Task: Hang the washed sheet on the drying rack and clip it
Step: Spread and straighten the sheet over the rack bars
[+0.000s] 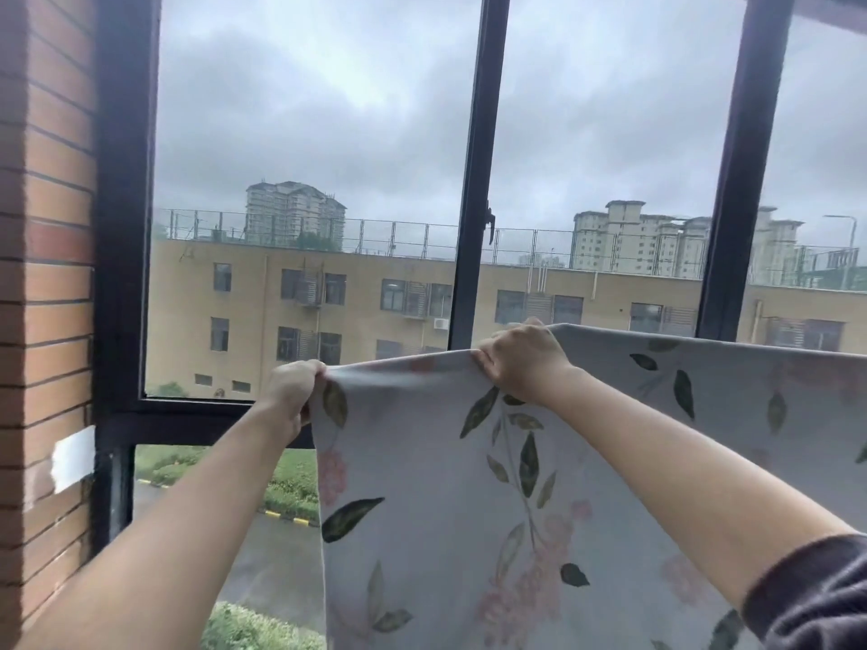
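Observation:
A pale grey sheet (436, 485) printed with green leaves and pink flowers hangs in front of the window, its top edge running from centre to the right edge of the view. My left hand (293, 391) grips the sheet's top left corner. My right hand (520, 358) pinches the top edge a little further right and higher. The fabric between the two hands is pulled taut. The rack's bar is hidden under the draped cloth. No clip is in sight.
A dark-framed window (476, 180) stands right behind the sheet, with a handle (490, 225) on its middle post. A brick wall (47, 274) closes the left side. Outside are yellow buildings, grey sky and a wet road below.

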A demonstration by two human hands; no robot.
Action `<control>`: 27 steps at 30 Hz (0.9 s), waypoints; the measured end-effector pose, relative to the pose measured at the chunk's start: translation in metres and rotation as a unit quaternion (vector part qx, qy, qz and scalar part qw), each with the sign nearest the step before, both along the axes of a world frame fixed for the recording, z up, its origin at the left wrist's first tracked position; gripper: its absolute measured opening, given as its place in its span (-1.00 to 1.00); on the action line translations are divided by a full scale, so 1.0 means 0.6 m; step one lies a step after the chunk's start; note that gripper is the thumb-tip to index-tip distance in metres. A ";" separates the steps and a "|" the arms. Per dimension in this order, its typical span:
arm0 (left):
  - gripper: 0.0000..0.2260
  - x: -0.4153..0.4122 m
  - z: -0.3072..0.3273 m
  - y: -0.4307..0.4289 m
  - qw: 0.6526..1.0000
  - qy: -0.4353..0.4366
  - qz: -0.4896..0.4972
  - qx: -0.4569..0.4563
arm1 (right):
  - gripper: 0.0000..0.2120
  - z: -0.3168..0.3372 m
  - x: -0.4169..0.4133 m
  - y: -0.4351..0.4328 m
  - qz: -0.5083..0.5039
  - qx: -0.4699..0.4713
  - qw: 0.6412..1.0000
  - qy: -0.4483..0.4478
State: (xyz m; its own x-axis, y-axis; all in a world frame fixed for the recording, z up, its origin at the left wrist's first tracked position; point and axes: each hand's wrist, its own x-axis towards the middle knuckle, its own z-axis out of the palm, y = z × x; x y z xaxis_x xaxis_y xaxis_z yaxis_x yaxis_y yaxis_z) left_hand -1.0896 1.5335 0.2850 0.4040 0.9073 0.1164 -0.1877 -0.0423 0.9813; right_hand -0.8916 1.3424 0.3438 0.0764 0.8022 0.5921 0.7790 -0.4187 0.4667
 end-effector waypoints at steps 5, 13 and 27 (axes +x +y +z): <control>-0.88 -0.011 -0.018 0.007 1.000 0.024 0.001 -0.006 | -0.59 -0.021 -0.012 0.014 0.005 -0.048 0.995 -0.089; -0.86 -0.033 -0.053 -0.003 0.999 0.035 0.007 -0.014 | -0.67 -0.083 -0.013 0.028 -0.032 -0.095 0.986 -0.135; -0.83 -0.107 0.095 0.034 0.984 -0.147 0.076 0.063 | -0.63 0.073 0.019 -0.027 0.009 -0.040 0.964 0.263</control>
